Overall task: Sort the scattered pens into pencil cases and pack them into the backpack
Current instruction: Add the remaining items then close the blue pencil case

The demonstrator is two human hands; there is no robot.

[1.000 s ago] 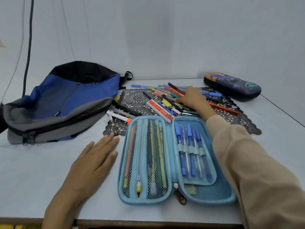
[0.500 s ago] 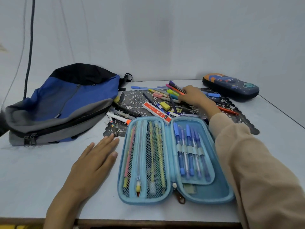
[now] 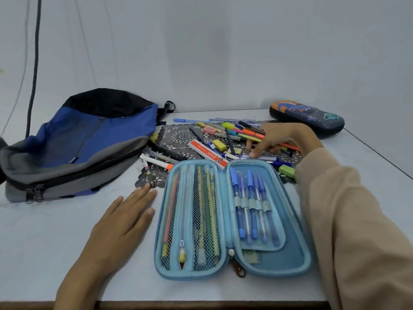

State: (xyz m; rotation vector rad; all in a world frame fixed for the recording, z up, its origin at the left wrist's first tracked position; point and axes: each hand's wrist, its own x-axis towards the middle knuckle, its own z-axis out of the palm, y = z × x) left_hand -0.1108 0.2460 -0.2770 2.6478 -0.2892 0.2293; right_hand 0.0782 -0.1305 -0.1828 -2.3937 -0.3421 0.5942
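On the table (image 3: 55, 231), over the lace mat (image 3: 178, 137), the right hand (image 3: 282, 139) has slid nearer the open blue pencil case (image 3: 295, 262), bent fingertips touching scattered pens (image 3: 241, 132); grip unclear. The left hand (image 3: 125, 220) is unchanged, flat on the table beside the case. The backpack (image 3: 85, 142) lies left.

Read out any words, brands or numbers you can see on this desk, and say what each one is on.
"soft", with a logo like "bo" beside it: on the red ruler.
Tag on the backpack: too small to read.
Print on the blue pens in the open pencil case: too small to read.
Print on the white marker: blurred.
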